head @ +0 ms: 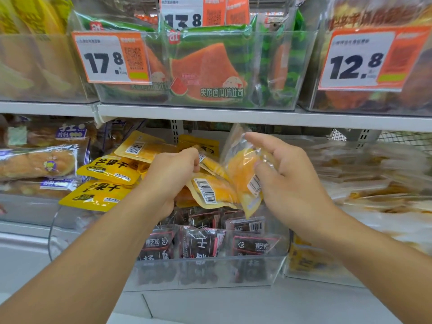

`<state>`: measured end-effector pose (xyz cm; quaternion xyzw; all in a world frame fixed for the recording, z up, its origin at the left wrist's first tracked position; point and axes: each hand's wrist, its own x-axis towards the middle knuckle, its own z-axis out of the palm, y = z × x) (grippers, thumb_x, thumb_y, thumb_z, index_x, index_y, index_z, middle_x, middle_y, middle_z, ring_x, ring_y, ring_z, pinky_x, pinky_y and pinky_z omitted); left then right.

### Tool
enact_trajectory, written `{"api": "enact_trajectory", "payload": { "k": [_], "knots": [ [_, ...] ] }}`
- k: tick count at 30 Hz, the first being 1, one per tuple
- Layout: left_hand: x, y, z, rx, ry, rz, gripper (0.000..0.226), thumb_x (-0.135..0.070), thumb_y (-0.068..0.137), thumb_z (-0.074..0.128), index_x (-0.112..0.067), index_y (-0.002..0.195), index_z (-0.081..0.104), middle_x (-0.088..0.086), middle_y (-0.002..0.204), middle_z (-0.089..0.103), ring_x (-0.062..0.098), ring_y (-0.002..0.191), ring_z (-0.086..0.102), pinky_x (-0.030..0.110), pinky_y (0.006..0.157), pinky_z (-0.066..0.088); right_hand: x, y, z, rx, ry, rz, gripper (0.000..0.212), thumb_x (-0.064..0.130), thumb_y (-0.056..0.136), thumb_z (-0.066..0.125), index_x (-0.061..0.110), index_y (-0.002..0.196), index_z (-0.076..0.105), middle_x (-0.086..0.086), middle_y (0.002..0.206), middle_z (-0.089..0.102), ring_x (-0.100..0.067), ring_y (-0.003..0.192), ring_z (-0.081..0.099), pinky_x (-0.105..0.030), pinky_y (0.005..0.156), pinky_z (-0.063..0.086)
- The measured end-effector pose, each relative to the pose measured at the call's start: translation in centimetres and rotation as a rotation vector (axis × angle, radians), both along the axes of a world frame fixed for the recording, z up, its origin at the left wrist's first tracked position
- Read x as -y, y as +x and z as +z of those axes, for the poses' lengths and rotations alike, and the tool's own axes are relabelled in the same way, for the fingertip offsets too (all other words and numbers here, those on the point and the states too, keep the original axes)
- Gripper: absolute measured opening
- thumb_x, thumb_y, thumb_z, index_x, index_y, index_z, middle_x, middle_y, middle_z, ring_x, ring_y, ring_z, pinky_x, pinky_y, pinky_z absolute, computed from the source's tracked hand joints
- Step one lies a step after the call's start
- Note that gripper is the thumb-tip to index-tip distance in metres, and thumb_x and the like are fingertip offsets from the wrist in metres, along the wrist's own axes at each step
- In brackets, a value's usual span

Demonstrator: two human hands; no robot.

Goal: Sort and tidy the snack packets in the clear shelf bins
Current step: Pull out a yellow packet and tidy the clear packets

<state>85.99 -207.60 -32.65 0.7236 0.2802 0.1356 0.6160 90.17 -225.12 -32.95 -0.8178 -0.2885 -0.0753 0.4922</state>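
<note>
- Hands reaching into clear bin (210, 272) on lower shelf, over heap of yellow mango packets (109, 169).
- Left hand (173, 169): grip closed, fingers curling round edge of one yellow packet (211, 164) at top of heap.
- Right hand (280, 174): grip pinching clear-fronted mango packet (245, 174) between thumb and fingers, holding it upright, barcode label facing out.
- Lying just below, between both hands: another packet (210, 190), barcode side up.
- Standing in row at bin front: dark plum packets (203, 244).
- Sitting on shelf above: watermelon toast bags (208, 69) in clear bin, price tag (109, 58) clipped on front.
</note>
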Motion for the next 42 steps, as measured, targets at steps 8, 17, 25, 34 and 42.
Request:
{"api": "enact_trajectory", "payload": {
  "k": [8,17,25,34,42],
  "knots": [
    [0.9,1.2,-0.2,-0.046,0.047,0.04,0.025,-0.036,0.1,0.059,-0.019,0.118,0.064,0.009,0.1,0.074,0.031,0.092,0.072,0.054,0.092,0.056,1.4,-0.9,-0.7,-0.337,-0.096,-0.006,0.065,0.03,0.094,0.067,0.027,0.152,0.038,0.017,0.09,0.062,-0.022,0.108,0.054,-0.026,0.08,0.048],
    [1.1,0.9,0.2,-0.04,-0.082,0.012,0.021,-0.029,0.085,0.06,-0.017,0.102,0.064,0.017,0.107,0.073,0.037,0.102,0.069,0.058,0.096,0.053,0.5,-1.4,-0.6,-0.364,-0.184,0.005,0.018,0.035,0.097,0.062,0.035,0.111,0.051,0.027,0.096,0.05,0.027,0.079,0.031,-0.005,0.077,0.038],
    [1.1,-1.0,-0.1,0.174,-0.26,0.02,0.008,-0.001,0.086,0.059,-0.008,0.088,0.056,0.018,0.088,0.064,0.029,0.069,0.067,0.037,0.056,0.06,-0.3,-0.4,-1.5,-0.473,0.351,-0.094,0.064,0.024,0.09,0.074,0.015,0.147,0.045,0.005,0.143,0.053,-0.015,0.127,0.054,-0.036,0.11,0.042],
    [2.0,-3.5,0.8,0.413,-0.449,-0.026,0.08,0.024,0.076,0.054,-0.028,0.136,0.045,0.015,0.116,0.062,0.036,0.086,0.072,0.043,0.058,0.061,0.3,-2.0,0.0,-0.753,0.569,0.042,0.058,0.019,0.085,0.077,0.01,0.136,0.052,-0.006,0.11,0.074,-0.022,0.094,0.073,-0.04,0.081,0.058],
    [4.4,-5.6,0.9,0.423,-0.421,-0.337,0.025,-0.015,0.065,0.059,-0.007,0.089,0.055,0.01,0.078,0.064,0.022,0.056,0.062,0.032,0.047,0.053,2.4,-1.9,1.5,-1.037,0.683,0.207,0.037,0.015,0.092,0.065,-0.003,0.124,0.062,-0.026,0.11,0.071,-0.042,0.102,0.07,-0.061,0.089,0.054]
  ]
}}
